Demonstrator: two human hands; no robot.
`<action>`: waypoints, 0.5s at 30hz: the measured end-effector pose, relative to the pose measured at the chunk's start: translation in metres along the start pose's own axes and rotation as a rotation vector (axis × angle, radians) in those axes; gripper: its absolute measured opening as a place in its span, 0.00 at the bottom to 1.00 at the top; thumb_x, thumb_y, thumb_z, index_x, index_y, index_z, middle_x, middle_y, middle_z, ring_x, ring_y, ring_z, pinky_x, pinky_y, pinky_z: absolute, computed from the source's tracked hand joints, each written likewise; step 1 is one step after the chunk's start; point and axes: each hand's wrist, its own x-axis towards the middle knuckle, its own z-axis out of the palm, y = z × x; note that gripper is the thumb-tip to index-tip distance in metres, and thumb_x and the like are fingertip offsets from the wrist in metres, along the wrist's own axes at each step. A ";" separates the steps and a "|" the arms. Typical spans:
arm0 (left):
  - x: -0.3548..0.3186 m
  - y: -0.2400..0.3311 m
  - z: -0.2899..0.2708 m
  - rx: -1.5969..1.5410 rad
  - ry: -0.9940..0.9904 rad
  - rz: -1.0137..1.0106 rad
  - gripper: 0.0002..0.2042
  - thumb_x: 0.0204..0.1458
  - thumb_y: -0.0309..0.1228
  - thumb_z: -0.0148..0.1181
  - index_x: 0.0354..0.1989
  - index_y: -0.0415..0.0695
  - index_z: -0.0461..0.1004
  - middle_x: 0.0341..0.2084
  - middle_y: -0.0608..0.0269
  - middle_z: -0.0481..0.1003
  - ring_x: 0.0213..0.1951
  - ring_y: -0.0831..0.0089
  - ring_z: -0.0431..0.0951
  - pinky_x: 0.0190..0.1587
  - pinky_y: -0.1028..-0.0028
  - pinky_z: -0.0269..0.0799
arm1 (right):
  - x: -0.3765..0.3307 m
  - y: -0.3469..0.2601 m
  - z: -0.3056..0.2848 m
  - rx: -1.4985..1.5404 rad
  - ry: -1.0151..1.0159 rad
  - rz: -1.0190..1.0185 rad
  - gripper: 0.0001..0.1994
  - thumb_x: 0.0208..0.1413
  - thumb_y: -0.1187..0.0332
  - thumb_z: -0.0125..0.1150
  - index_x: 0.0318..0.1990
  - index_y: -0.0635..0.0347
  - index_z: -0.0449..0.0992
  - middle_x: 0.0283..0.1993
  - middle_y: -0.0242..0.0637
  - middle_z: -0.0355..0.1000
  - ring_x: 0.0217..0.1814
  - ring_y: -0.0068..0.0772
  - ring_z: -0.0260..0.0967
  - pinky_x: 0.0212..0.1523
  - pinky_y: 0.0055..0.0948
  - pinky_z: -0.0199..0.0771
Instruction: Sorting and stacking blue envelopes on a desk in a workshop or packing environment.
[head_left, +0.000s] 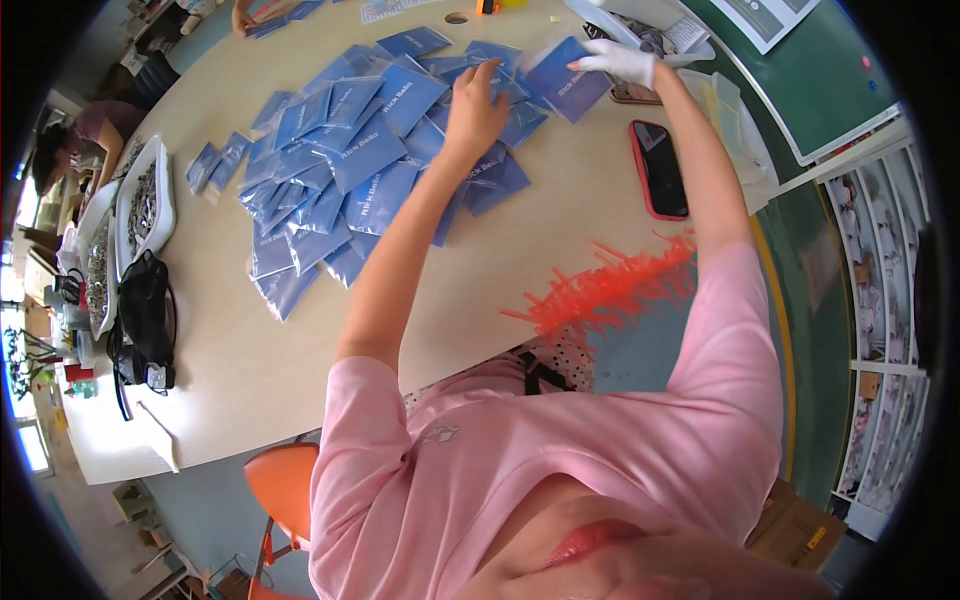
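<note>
A broad heap of flat blue packets in clear plastic sleeves (372, 150) covers the far middle of the table. Over the heap's right part reaches my bare left hand (476, 108), its fingers partly bent and apart, with nothing visible gripped in them. To its right, my right hand (620, 63) wears a white glove with bare fingertips showing. It pinches the right edge of one blue packet (568, 85), which is tilted above the table beside the heap. How the fingers grip behind the packet is hidden.
A phone in a red case (659, 170) lies near my right forearm. Orange-red strips (610, 292) hang over the near table edge. White trays of small parts (145, 205) and a black bag (146, 305) are at left. Another person (100, 140) works at far left.
</note>
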 end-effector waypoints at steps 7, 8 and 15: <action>-0.049 -0.013 -0.002 0.799 -0.267 0.150 0.25 0.49 0.45 0.66 0.48 0.38 0.77 0.46 0.53 0.77 0.55 0.54 0.73 0.72 0.47 0.43 | 0.027 -0.018 0.028 0.034 -0.174 0.074 0.30 0.56 0.57 0.67 0.63 0.63 0.70 0.54 0.37 0.76 0.54 0.27 0.72 0.57 0.29 0.70; -0.053 -0.006 -0.004 0.807 -0.274 0.131 0.25 0.50 0.45 0.66 0.50 0.39 0.76 0.46 0.53 0.77 0.55 0.54 0.73 0.72 0.46 0.44 | 0.013 -0.019 0.028 0.024 -0.153 0.036 0.30 0.57 0.58 0.66 0.64 0.63 0.70 0.54 0.37 0.76 0.54 0.27 0.71 0.56 0.29 0.70; -0.063 0.012 0.025 0.963 -0.276 0.180 0.22 0.53 0.37 0.57 0.52 0.34 0.77 0.50 0.44 0.75 0.58 0.46 0.70 0.74 0.44 0.34 | -0.039 -0.027 0.031 0.462 0.370 -0.136 0.30 0.61 0.60 0.63 0.67 0.65 0.64 0.56 0.40 0.74 0.59 0.28 0.69 0.61 0.31 0.68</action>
